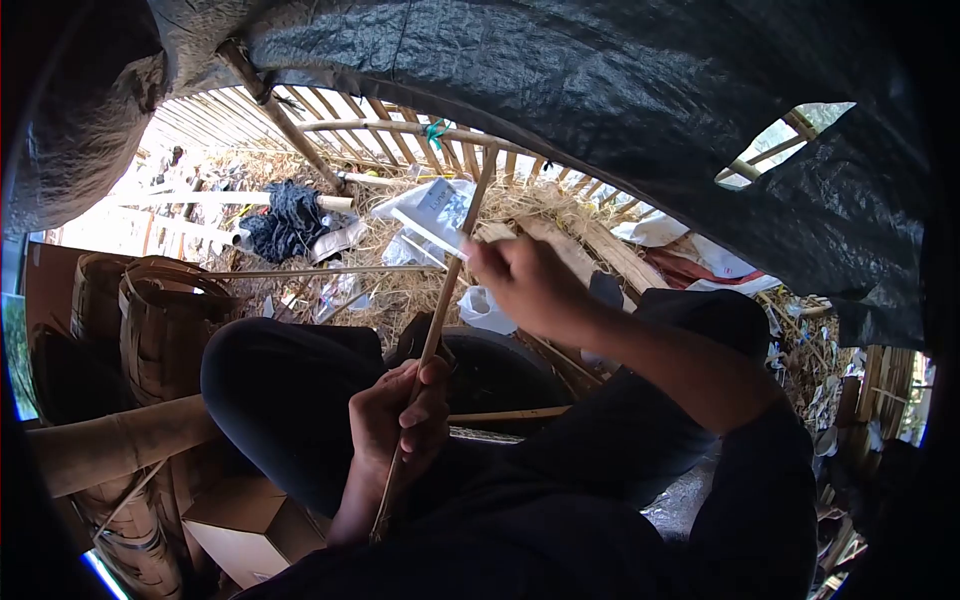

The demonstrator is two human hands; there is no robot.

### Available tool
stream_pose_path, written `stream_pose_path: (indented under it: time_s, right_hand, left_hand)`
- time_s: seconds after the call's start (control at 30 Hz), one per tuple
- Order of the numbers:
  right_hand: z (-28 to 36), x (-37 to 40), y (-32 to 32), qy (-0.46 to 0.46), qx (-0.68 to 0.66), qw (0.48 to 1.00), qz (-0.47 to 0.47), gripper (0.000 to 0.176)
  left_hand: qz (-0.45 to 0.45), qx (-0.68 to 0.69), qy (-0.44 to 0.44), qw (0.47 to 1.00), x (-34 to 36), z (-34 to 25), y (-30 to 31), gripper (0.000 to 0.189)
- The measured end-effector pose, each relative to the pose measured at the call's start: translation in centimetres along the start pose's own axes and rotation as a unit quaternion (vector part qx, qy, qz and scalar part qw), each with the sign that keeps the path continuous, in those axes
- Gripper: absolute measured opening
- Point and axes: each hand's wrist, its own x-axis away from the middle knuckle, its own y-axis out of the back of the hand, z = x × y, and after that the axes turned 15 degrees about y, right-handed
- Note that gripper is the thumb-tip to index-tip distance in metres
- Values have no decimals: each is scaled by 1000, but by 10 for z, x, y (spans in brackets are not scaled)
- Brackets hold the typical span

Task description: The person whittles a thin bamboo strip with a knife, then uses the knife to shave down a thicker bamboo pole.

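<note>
The bamboo stick [445, 300] slants up and away through both fists, with the left hand [400, 420] clenched round its lower part, nearer the body, and the right hand [525, 285] grasping it higher (its tip juts well beyond).

A long bamboo strip [441, 310] slants from the lap up toward the far fence. The left hand [400, 415] closes its grip around it low down. The right hand [530, 285], higher and just beside the strip, holds a pale flat piece [428, 232] jutting left. Woven baskets [165, 320] stand at the left.
</note>
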Motion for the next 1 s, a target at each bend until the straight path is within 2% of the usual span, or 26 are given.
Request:
stream_pose_path:
  time_s: [0.07,0.13,0.2,0.27,0.33,0.4,0.47,0.53,0.6,0.63,0.67,0.73,0.77,0.8,0.9,0.93,1.0]
  right_hand:
    - [10,14,-20,46,-54,997,7,52]
    - [-2,6,-11,48,-11,998,42,55]
    - [-13,-10,4,-41,-3,999,26,58]
    - [-12,-12,6,-23,-14,1000,-6,59]
    - [-3,5,-24,47,-61,997,-27,62]
    - [-1,4,-16,40,-61,997,-5,60]
    - [-3,-11,4,-32,-19,999,18,58]
    - [-8,-11,1,-21,-29,999,20,56]
    - [5,7,-26,36,-56,997,47,55]
    - [5,14,-39,118,-74,990,23,55]
    - [0,10,-35,118,-74,990,21,55]
    - [-10,-6,-13,18,-41,998,47,56]
    - [-14,-16,3,-14,-28,999,29,57]
    - [-13,-21,10,-4,-17,1000,4,58]
    - [12,5,-22,20,-53,995,81,56]
    - [10,12,-36,50,-68,995,56,54]
    - [4,6,-24,37,-45,996,63,55]
  left_hand:
    - [-9,6,-5,1000,2,0,0,20]
    - [-24,11,-6,1000,4,-1,0,20]
    - [-27,24,-1,999,1,2,1,20]
    - [-17,20,-3,1000,2,1,1,20]
    - [-5,16,-6,1000,2,1,0,20]
    - [-9,32,-4,999,4,0,-1,21]
    - [-14,27,-2,1000,3,0,-2,21]
    - [-14,21,0,1000,3,0,-1,21]
    - [61,33,-8,998,4,-3,3,20]
    - [61,31,-8,998,4,-3,3,20]
    - [47,29,-9,998,3,-4,3,20]
    - [29,31,-9,999,6,-1,4,21]
    - [29,19,-7,999,6,0,4,21]
    - [30,6,-3,1000,5,0,3,21]
    - [40,21,-18,999,6,-3,2,21]
    - [38,22,-19,999,5,-3,4,21]
    - [4,21,-14,1000,5,-3,7,21]
